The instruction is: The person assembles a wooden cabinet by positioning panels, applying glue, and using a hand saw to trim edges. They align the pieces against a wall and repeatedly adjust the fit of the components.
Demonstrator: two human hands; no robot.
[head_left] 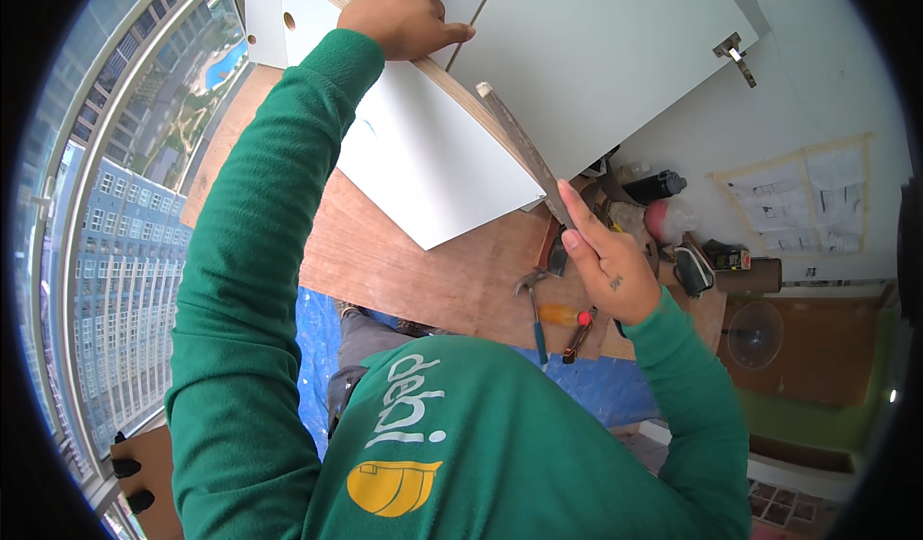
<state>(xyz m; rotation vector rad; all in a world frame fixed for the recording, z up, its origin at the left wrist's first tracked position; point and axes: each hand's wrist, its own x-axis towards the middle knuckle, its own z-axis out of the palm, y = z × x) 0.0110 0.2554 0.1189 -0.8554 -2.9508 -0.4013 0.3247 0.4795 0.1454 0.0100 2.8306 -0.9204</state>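
Left hand (394, 25): one, closed over edge of white panel (423, 160); panel spreads below and rightward from it. Right hand (615, 269): one, gripping flat worn bar (520, 141), projecting up-left from fingers, alongside panel edge.

Downward fisheye head view, apparently near

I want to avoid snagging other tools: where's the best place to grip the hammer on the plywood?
Probably the teal grip of the hammer, from the person's side, slightly from the left. The claw head points away, and the grip reaches about to the near edge of the plywood; the yellow-and-red object lies close on its right.
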